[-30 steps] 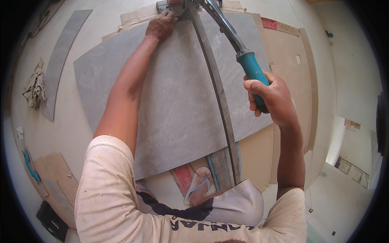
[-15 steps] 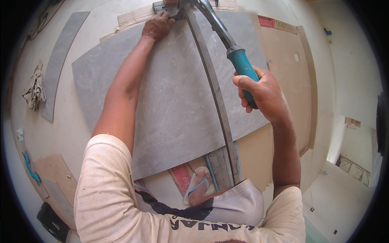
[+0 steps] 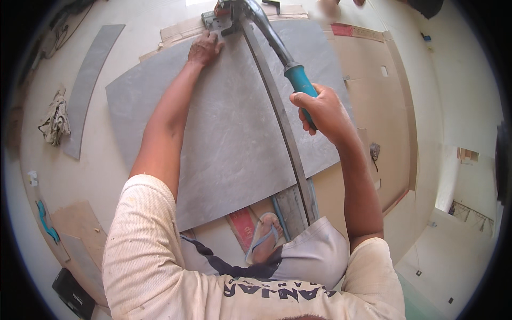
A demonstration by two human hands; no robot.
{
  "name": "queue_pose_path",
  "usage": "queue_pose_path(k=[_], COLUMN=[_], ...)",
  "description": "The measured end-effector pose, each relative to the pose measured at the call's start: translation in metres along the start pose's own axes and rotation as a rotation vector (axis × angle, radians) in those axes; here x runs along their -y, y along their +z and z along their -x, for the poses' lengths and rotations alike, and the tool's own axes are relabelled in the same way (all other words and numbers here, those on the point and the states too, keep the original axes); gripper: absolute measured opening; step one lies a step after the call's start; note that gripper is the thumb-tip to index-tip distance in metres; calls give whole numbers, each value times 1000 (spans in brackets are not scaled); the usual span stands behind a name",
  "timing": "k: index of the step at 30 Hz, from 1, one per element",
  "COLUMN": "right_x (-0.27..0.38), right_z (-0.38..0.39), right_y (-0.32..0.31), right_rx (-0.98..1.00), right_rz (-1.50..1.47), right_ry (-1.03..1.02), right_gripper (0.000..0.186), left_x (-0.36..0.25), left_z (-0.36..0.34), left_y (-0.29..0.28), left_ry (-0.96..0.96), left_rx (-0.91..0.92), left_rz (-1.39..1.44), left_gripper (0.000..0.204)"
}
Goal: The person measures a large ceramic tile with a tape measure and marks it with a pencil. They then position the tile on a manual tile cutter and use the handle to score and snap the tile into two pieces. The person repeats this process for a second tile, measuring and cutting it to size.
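Note:
A large grey stone-look tile [image 3: 224, 133] lies flat in a manual tile cutter whose metal rail [image 3: 282, 128] runs across it from far to near. My left hand [image 3: 204, 49] presses flat on the tile's far edge, next to the cutter's head [image 3: 226, 13]. My right hand [image 3: 320, 109] is shut on the teal grip [image 3: 300, 85] of the cutter's long lever handle, raised above the rail's right side. My sandalled foot [image 3: 264, 240] rests by the near end of the rail.
A curved grey tile strip [image 3: 88, 85] and a crumpled rag [image 3: 54, 120] lie on the floor at left. Cardboard sheets [image 3: 373, 96] lie under and right of the cutter. A black case [image 3: 72, 293] and a teal tool [image 3: 45, 221] sit lower left.
My right hand has pushed the lever handle away from me along the rail, toward the far end. My left hand stays pressed on the tile's far edge.

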State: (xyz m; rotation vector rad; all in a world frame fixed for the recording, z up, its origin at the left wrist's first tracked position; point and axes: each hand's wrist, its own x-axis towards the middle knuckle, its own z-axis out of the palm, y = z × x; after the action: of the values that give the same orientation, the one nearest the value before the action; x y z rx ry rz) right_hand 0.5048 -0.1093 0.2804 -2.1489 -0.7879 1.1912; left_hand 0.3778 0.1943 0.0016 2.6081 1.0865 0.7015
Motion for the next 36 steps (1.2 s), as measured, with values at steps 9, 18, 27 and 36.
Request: queue_pose_path(k=[9, 18, 27, 36], right_x=[-13, -13, -33, -13], right_z=[-5, -11, -16, -16], right_y=[-13, -3, 5, -5], right_rx=[2, 13, -36, -36], right_rz=[-26, 9, -53, -74], right_ry=[-133, -174, -240, -173], right_gripper=[24, 29, 28, 33], left_x=[-32, -259, -264, -265], left_z=[52, 61, 69, 52], left_y=[-71, -144, -142, -139], left_ry=[-232, -678, -602, -623], left_rx=[235, 457, 463, 441], left_rz=[159, 1668, 1833, 1838], left_gripper=[48, 48, 34, 29])
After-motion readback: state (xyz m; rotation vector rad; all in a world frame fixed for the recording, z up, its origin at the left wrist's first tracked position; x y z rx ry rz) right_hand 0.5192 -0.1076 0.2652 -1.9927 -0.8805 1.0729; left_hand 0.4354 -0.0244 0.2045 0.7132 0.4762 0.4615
